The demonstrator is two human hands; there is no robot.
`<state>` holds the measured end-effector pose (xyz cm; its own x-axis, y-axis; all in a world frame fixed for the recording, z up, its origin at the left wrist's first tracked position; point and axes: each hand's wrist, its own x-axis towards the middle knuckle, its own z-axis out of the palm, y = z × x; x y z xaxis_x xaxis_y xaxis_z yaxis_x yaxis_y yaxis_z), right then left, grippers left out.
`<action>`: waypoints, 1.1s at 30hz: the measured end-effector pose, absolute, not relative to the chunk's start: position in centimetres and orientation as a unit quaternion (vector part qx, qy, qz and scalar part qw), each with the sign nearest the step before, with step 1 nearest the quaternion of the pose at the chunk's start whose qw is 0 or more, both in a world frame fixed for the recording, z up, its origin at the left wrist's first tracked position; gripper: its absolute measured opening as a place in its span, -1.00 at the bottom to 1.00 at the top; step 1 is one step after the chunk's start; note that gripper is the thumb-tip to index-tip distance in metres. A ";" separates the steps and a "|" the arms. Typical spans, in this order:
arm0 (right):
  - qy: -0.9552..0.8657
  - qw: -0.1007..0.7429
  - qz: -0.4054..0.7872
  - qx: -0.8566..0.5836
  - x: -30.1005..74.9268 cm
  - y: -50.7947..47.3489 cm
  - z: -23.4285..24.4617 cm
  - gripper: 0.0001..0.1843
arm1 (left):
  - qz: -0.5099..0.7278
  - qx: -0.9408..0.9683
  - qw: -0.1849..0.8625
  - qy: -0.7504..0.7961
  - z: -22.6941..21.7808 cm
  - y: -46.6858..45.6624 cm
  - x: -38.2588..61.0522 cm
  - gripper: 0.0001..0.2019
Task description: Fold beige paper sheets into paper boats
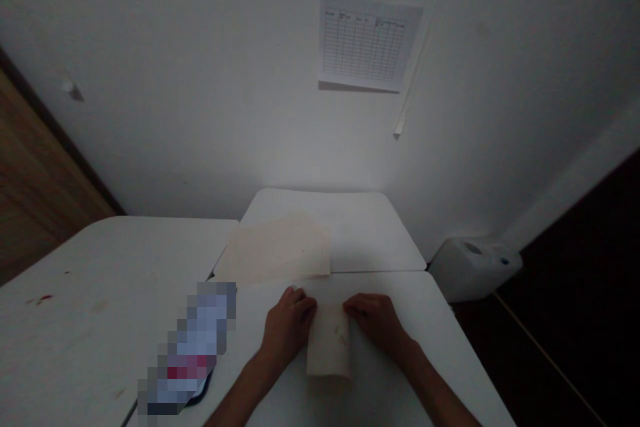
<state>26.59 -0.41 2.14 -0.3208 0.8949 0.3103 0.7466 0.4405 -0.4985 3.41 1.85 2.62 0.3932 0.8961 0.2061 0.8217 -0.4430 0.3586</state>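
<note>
A small beige sheet (329, 340), seemingly folded, lies on the white table between my two hands; whether it is cloth or paper I cannot tell. My left hand (290, 320) pinches its far left corner. Closed in the same way, my right hand (376, 319) has thumb and fingers on the far right corner. The near edge of the sheet curls slightly up from the table, and a few faint marks show on its right side. Behind my left hand a larger beige sheet (280, 250) is spread flat across the table joint.
To the left lies a blurred-out, phone-like object (193, 347). White table sections (75, 293) meet at narrow seams; the left one has small red stains. A printed table sheet (367, 43) hangs on the wall. A white plastic container (470, 270) stands beyond the right edge.
</note>
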 end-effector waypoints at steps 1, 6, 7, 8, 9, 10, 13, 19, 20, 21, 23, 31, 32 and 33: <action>-0.806 0.274 0.132 -0.507 26.8 -0.5 2.1 -0.78 | 0.183 0.835 0.099 0.510 2.6 1.9 3.3 -0.83; -0.818 0.241 0.122 -0.508 27.4 -1.0 2.1 -0.81 | 0.165 0.861 0.095 0.471 3.0 2.4 2.5 -0.81; -0.818 0.234 0.120 -0.512 27.5 -1.1 2.1 -0.80 | 0.163 0.865 0.095 0.465 3.1 2.4 2.3 -0.80; -0.818 0.227 0.118 -0.515 27.6 -1.2 2.1 -0.80 | 0.161 0.869 0.093 0.459 3.2 2.4 2.1 -0.79; -0.818 0.221 0.117 -0.519 27.6 -1.4 2.1 -0.78 | 0.160 0.872 0.092 0.453 3.3 2.3 1.9 -0.79; -0.817 0.215 0.116 -0.522 27.7 -1.5 2.2 -0.77 | 0.160 0.876 0.092 0.446 3.5 2.2 1.7 -0.80; -0.815 0.198 0.118 -0.531 27.7 -1.9 2.7 -0.71 | 0.162 0.882 0.096 0.431 3.8 2.0 1.2 -0.77; -0.808 0.145 0.140 -0.554 27.6 -2.4 4.0 -0.55 | 0.173 0.881 0.115 0.425 4.0 2.2 0.7 -0.74; -0.807 0.142 0.140 -0.556 27.6 -2.5 4.0 -0.52 | 0.175 0.881 0.116 0.425 3.9 2.2 0.7 -0.74; -0.807 0.141 0.140 -0.556 27.6 -2.6 4.1 -0.51 | 0.176 0.880 0.117 0.425 3.9 2.3 0.7 -0.74; -0.809 0.142 0.144 -0.552 27.7 -2.6 4.1 -0.48 | 0.179 0.879 0.119 0.427 3.8 2.3 0.7 -0.74; -0.825 0.138 0.162 -0.523 27.7 -3.0 5.0 -0.48 | 0.183 0.878 0.121 0.425 3.8 2.2 0.7 -0.74; -0.825 0.136 0.163 -0.523 27.6 -3.1 5.1 -0.50 | 0.183 0.878 0.121 0.426 3.8 2.2 0.8 -0.74; -0.825 0.133 0.164 -0.524 27.5 -3.2 5.1 -0.55 | 0.184 0.876 0.121 0.428 3.8 2.2 0.8 -0.74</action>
